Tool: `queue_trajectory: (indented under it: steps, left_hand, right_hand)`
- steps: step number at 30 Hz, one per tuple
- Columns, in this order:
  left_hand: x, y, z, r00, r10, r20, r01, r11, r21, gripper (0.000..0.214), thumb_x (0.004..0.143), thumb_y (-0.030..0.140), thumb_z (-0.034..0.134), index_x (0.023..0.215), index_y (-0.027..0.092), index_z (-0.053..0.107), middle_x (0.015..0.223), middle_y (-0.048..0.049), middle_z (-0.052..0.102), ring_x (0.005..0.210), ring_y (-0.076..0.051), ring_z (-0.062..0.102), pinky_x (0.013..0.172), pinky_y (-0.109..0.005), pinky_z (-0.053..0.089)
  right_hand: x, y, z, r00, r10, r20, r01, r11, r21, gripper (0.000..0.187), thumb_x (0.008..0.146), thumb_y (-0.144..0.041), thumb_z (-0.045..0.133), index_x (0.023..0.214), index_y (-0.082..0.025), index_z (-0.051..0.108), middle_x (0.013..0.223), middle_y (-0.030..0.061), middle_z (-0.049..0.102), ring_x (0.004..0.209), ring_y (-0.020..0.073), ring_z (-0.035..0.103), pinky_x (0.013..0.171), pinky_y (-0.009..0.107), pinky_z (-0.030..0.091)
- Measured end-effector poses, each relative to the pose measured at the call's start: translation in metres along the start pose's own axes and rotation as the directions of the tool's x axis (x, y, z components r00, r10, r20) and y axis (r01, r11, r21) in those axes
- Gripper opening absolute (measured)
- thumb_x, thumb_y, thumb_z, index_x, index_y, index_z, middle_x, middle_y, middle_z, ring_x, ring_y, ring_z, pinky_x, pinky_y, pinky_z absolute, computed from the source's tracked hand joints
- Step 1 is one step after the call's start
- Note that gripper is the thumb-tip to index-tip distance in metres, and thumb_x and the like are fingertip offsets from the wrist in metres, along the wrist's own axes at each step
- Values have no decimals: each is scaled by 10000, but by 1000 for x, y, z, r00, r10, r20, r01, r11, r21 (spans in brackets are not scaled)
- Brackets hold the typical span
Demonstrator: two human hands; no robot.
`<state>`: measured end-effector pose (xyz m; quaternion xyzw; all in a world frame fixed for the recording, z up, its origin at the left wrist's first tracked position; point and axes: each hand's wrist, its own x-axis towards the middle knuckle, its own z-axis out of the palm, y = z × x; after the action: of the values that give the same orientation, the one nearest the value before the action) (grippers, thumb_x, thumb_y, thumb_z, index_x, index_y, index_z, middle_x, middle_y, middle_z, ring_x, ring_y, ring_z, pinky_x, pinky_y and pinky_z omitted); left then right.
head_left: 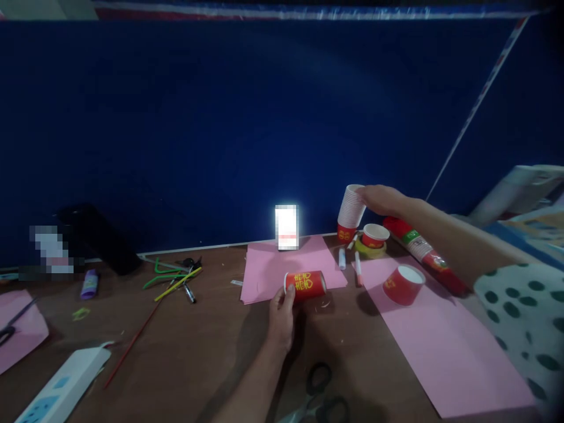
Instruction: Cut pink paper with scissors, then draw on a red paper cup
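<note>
My left hand [282, 314] grips a red paper cup [306, 285] with yellow print, lying on its side at the edge of a pink sheet [268, 267]. My right hand [382, 200] reaches far back and rests its fingers on top of a tilted stack of paper cups [350, 212], white above and red at the base. Beside that stack a red cup [374, 235] sits on a roll of yellow tape [371, 250]. Another red cup [403, 285] lies tipped on a larger pink sheet [445, 346].
Black scissors [324, 390] lie near the front edge. Two markers [358, 269] rest between the pink sheets. A long red tube [423, 249] lies at the right. Green and yellow sticks and pens [176, 281], a purple lighter [89, 284] and a white power strip [61, 385] are at the left.
</note>
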<state>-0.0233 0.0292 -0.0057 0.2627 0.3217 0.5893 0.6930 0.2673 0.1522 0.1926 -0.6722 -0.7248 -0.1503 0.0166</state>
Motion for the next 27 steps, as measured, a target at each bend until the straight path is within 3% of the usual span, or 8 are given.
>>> queue_trajectory:
  steps: [3,8,12,16,19,22,24,27]
  left_hand:
    - [0,1,0,1000,-7,16,7,1000,-25,340,648,391,769,863,146,673,813,-41,702,851,-195,639,809,-319,481]
    - [1,0,-1,999,-29,-26,28,999,-41,346,634,371,783,885,153,683,802,-27,702,778,-171,637,806,-319,479]
    - [3,-1,-2,999,-25,-39,23,998,-54,339,626,369,787,875,160,690,816,-20,700,745,-152,624,800,-315,478]
    - [4,-2,-2,998,-31,-47,28,998,-59,372,615,374,793,897,152,693,829,-34,702,749,-160,626,791,-318,481]
    - [4,-2,-2,999,-21,-27,20,999,-45,383,637,390,776,923,150,692,848,-47,706,773,-172,632,791,-321,482]
    - [4,-2,-2,1000,-17,-25,16,999,-42,396,638,399,774,935,150,692,851,-48,708,782,-179,639,798,-325,484]
    - [3,-2,-2,999,-24,-36,22,998,-53,410,625,402,782,935,149,693,850,-47,709,784,-180,641,804,-328,484]
    - [3,-2,-2,998,-39,-39,37,997,-69,406,628,397,783,938,151,695,855,-44,709,784,-174,639,805,-325,486]
  right_hand:
    - [10,3,0,995,4,103,3,998,-66,216,923,-288,552,1074,-148,615,1064,68,653,919,186,643,805,384,530]
    - [14,3,-4,992,14,125,-2,996,-94,266,915,-306,565,1125,-145,587,1124,76,618,953,195,626,816,395,526]
    - [13,2,-9,996,53,69,-50,998,-48,227,912,-327,564,1037,-143,614,1031,53,643,887,173,632,787,373,523]
    - [11,6,-15,984,154,-84,-149,986,68,241,846,-401,625,849,-162,662,827,18,665,736,156,612,630,274,461]
    - [9,15,-21,927,271,-261,-231,957,173,257,848,-405,591,821,-163,672,738,19,646,658,149,559,548,258,357]
    - [10,26,-27,827,381,-414,-287,919,272,294,918,-360,455,946,-137,644,780,47,637,656,140,519,566,260,339]
    - [10,33,-28,777,428,-461,-297,895,332,305,930,-336,415,999,-123,622,792,58,635,650,135,510,568,254,343]
    - [10,38,-24,757,452,-472,-284,878,386,284,918,-324,433,981,-126,627,758,50,635,621,125,503,558,241,353]
